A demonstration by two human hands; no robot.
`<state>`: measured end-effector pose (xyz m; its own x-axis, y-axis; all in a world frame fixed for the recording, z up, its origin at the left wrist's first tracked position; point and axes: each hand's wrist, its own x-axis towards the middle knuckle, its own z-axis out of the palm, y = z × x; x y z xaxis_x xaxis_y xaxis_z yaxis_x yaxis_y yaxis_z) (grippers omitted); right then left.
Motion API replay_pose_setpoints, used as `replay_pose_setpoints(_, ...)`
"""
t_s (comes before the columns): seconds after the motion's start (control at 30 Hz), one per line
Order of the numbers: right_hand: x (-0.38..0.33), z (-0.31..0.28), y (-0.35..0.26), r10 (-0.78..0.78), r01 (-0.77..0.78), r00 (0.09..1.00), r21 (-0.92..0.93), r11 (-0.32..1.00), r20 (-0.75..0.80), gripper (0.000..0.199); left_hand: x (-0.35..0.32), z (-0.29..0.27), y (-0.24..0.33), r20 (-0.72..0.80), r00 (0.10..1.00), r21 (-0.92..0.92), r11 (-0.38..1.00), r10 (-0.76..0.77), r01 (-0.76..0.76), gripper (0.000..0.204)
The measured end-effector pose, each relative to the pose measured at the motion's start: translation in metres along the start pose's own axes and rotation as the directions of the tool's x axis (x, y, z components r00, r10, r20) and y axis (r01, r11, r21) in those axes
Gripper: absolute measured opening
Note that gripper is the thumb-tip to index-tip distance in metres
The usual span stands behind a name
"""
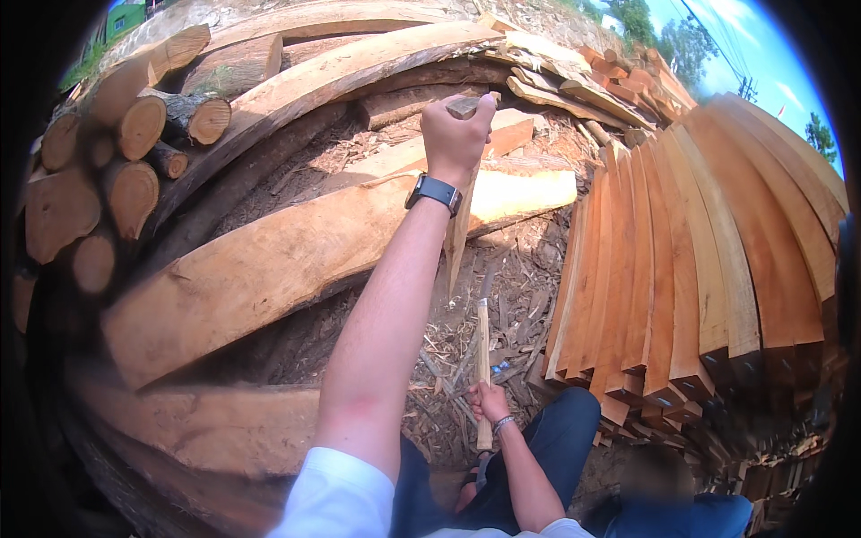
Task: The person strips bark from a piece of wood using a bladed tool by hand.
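Note:
My left hand (pixel 457 134), with a dark watch on its wrist, is stretched out ahead and closed around the top of a wooden stake (pixel 458 238). The stake stands nearly upright and narrows toward its lower end, beside a large sawn slab (pixel 269 260). Low and close to my knees, my right hand (pixel 489 402) is wrapped round the pale wooden handle of a long-handled blade (pixel 483 341). Its narrow metal end points away from me, near the stake's lower tip. How the stake's tip meets the ground is hard to make out.
Sawn beams (pixel 659 260) are stacked at the right, with cut logs (pixel 134 197) piled at the left. Another slab (pixel 224 426) lies at the near left. Bark and chips (pixel 516 287) cover the ground. Another person's blue-clad leg (pixel 708 516) shows at the lower right.

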<state>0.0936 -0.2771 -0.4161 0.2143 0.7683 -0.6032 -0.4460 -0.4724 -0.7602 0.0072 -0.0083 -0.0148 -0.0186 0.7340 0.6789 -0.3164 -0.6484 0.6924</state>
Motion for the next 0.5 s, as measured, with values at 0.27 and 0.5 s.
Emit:
replay_pose_setpoints(0.27, -0.053, 0.032, -0.098, -0.537, 0.475, 0.841, -0.392, 0.788, -0.060, 0.042, -0.003, 0.009, -0.003, 0.008, 1.000, -0.012, 1.000, 0.016, -0.016, 0.034)
replay_pose_setpoints(0.5, 0.021, -0.013, 0.062, -0.578, 0.232, 0.812, -0.956, 0.181, 0.088, 0.037, -0.001, 0.032, -0.005, -0.013, 0.999, -0.002, 0.999, 0.051, -0.051, 0.034)
